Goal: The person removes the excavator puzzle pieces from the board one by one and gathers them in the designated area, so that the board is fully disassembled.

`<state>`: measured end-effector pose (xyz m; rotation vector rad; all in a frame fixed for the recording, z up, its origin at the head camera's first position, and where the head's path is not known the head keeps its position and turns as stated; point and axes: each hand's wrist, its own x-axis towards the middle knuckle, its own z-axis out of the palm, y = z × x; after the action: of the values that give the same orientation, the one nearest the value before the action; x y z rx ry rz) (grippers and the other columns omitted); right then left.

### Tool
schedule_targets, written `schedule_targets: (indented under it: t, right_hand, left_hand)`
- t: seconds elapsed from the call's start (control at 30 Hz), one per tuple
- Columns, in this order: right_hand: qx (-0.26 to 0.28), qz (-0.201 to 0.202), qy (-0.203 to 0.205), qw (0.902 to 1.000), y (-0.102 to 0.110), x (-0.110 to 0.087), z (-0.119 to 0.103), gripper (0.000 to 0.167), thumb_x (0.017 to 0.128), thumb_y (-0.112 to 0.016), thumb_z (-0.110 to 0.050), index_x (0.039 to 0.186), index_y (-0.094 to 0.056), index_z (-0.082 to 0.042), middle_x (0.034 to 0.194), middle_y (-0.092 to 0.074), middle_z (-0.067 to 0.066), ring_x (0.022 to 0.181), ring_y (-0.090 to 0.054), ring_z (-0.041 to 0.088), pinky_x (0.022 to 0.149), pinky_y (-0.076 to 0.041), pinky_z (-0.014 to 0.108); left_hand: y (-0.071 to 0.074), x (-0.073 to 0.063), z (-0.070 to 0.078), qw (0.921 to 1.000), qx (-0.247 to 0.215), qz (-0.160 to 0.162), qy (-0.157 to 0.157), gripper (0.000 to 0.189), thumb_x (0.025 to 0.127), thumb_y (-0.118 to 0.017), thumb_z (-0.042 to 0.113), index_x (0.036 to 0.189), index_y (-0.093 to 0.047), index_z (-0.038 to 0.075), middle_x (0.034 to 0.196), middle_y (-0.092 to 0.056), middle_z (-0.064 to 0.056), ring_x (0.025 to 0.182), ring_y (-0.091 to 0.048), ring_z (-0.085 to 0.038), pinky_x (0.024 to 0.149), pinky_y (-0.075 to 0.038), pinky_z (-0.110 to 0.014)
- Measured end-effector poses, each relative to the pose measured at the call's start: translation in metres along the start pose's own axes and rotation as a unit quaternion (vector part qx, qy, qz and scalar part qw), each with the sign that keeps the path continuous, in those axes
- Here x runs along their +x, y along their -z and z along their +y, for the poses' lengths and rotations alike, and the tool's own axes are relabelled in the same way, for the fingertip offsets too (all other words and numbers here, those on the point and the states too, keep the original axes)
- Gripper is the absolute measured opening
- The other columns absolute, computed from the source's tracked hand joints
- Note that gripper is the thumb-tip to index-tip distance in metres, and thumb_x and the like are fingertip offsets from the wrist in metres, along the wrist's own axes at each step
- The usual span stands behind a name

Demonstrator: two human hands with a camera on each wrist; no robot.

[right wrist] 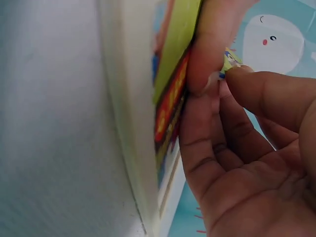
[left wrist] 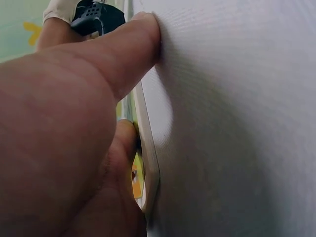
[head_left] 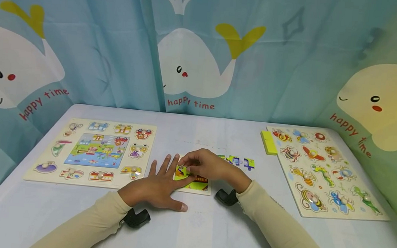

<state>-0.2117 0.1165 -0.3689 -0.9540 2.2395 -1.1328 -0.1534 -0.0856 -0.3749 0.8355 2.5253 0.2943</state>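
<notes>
A small jigsaw puzzle board [head_left: 197,191] with a green picture lies at the middle of the table. In the right wrist view, my right hand [head_left: 206,164] pinches a small yellow-green puzzle piece [right wrist: 230,60] between thumb and finger, over the board. My left hand [head_left: 160,185] has its fingers spread straight, with the index finger reaching across the board's lower left part. Its thumb [left wrist: 140,42] rests on the tabletop in front of the board. The two hands cover much of the board's picture.
Loose puzzle pieces [head_left: 249,164] lie behind the right hand. A knob puzzle board with vehicles [head_left: 40,174] is at left, and one with insects [head_left: 317,213] at right. A yellow-green block [head_left: 269,143] touches the insect board. A whale-print curtain [head_left: 120,55] hangs behind.
</notes>
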Motion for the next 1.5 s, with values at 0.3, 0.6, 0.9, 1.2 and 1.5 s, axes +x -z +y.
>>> schedule_targets:
  t: [0.3, 0.6, 0.9, 1.2, 1.5]
  right_hand:
    - [0.014, 0.028, 0.006, 0.9995, -0.001, 0.001, 0.001, 0.023, 0.095, -0.055, 0.007, 0.115, -0.067, 0.006, 0.094, -0.069, 0.007, 0.07, -0.06, 0.013, 0.068, -0.052, 0.027]
    - [0.033, 0.04, -0.015, 0.9985, 0.001, -0.001, 0.001, 0.024, 0.095, -0.054, 0.006, 0.116, -0.066, 0.004, 0.092, -0.068, 0.005, 0.072, -0.059, 0.014, 0.069, -0.052, 0.028]
    - [0.029, 0.079, -0.023, 0.9962, 0.016, -0.01, 0.004, 0.024, 0.094, -0.055, 0.006, 0.114, -0.067, 0.003, 0.104, -0.068, 0.011, 0.081, -0.063, 0.018, 0.076, -0.052, 0.031]
    - [0.035, 0.067, -0.042, 0.9963, 0.029, -0.021, 0.006, 0.029, 0.09, -0.057, 0.007, 0.117, -0.067, 0.0, 0.093, -0.066, 0.007, 0.083, -0.058, 0.019, 0.075, -0.049, 0.03]
    - [0.058, 0.039, -0.059, 0.9958, 0.044, -0.034, 0.015, 0.025, 0.086, -0.061, 0.007, 0.109, -0.068, 0.002, 0.092, -0.064, 0.009, 0.087, -0.056, 0.022, 0.076, -0.05, 0.03]
  left_hand:
    - [0.002, -0.002, 0.0, 1.0, 0.004, 0.002, -0.001, 0.081, 0.083, -0.058, 0.069, 0.153, -0.028, 0.04, 0.159, 0.017, -0.017, 0.142, 0.019, -0.04, 0.105, 0.006, -0.068]
    - [0.001, -0.001, 0.0, 1.0, 0.004, -0.003, 0.001, 0.081, 0.084, -0.057, 0.07, 0.153, -0.027, 0.04, 0.159, 0.019, -0.016, 0.142, 0.021, -0.039, 0.106, 0.008, -0.067]
    - [0.0, 0.0, 0.001, 0.9998, 0.008, -0.008, 0.014, 0.084, 0.082, -0.057, 0.072, 0.153, -0.024, 0.043, 0.159, 0.02, -0.016, 0.142, 0.022, -0.039, 0.106, 0.007, -0.066]
    - [-0.001, 0.001, 0.002, 0.9998, 0.006, -0.006, 0.019, 0.084, 0.081, -0.057, 0.072, 0.153, -0.023, 0.044, 0.158, 0.021, -0.016, 0.141, 0.022, -0.04, 0.106, 0.007, -0.067]
    - [-0.001, 0.001, 0.004, 0.9997, 0.0, -0.002, 0.024, 0.084, 0.081, -0.059, 0.071, 0.152, -0.025, 0.044, 0.159, 0.02, -0.015, 0.141, 0.023, -0.042, 0.105, 0.008, -0.067]
